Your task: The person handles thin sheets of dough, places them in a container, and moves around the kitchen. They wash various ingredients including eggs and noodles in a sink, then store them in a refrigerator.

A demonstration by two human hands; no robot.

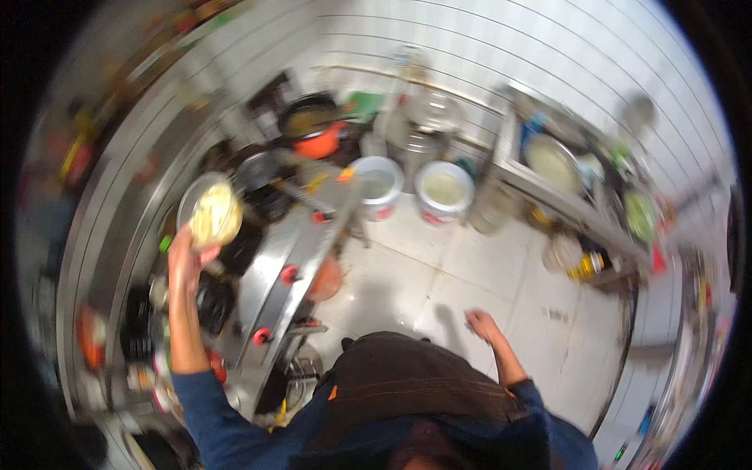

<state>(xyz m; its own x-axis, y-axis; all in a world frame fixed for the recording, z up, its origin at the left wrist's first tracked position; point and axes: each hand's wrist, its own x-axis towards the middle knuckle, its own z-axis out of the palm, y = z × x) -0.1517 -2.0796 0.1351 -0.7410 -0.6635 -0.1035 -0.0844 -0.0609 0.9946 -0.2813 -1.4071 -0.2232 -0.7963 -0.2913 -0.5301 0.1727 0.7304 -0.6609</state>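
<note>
My left hand is raised over the stove on the left and grips a clear bowl by its near side. Pale yellow pieces of food, too blurred to name more closely, fill much of it. Below the bowl is the steel gas stove with red knobs along its front. A saucepan with its handle towards the front stands just right of the bowl. My right hand hangs over the tiled floor, fingers curled, with nothing visible in it.
Two white buckets stand on the floor ahead. A black wok sits at the stove's far end, near an orange object. On the right, a steel sink holds a large round basin. A shelf runs along the left.
</note>
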